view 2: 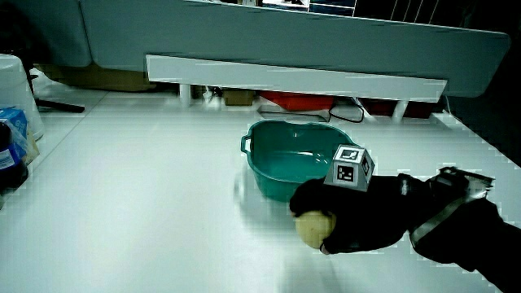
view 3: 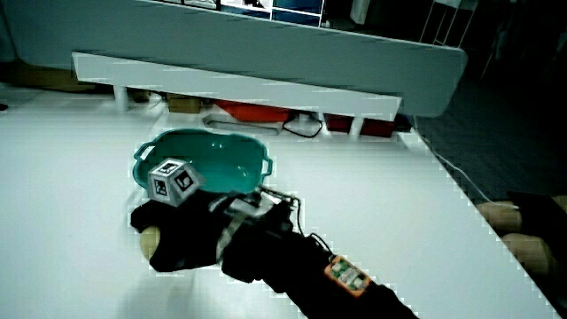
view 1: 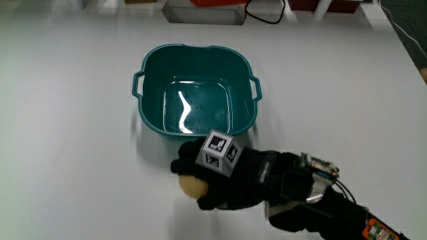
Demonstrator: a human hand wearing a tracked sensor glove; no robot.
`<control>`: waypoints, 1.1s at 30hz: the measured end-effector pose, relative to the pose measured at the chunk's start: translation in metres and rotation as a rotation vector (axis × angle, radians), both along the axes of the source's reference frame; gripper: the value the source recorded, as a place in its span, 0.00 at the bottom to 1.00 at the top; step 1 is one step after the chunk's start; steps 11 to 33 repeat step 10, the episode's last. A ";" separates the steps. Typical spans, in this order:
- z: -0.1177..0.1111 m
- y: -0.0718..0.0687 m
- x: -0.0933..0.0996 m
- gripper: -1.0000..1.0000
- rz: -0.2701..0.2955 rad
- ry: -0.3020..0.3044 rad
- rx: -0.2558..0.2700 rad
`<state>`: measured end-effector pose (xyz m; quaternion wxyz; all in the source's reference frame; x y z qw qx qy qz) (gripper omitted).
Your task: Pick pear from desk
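Observation:
A pale yellow pear (view 1: 190, 187) lies on the white desk (view 1: 73, 147), nearer to the person than the teal basin (view 1: 197, 93). The gloved hand (view 1: 223, 175) covers most of the pear, with its fingers curled around it; only one end of the fruit shows. In both side views the pear (view 2: 312, 227) (view 3: 151, 239) peeks out from under the black glove (view 2: 358, 216) (view 3: 182, 232). The patterned cube (view 1: 220, 151) sits on the back of the hand. Whether the pear still rests on the desk is unclear.
The teal basin (view 2: 293, 159) (view 3: 199, 159) stands empty just past the hand. A low white partition (view 2: 293, 77) runs along the table's edge, with red items (view 2: 297, 102) and a black cable (view 1: 263, 12) under it. A white container (view 2: 16, 94) stands at the table's edge.

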<state>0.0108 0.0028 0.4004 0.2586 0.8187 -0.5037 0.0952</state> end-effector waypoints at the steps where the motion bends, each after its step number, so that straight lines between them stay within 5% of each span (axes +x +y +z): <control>1: 0.002 -0.005 0.003 1.00 0.015 0.011 0.012; 4: -0.012 -0.022 0.011 1.00 0.057 -0.012 0.018; 10: -0.018 -0.045 0.017 1.00 0.092 0.034 0.098; 33: -0.018 -0.045 0.017 1.00 0.092 0.034 0.098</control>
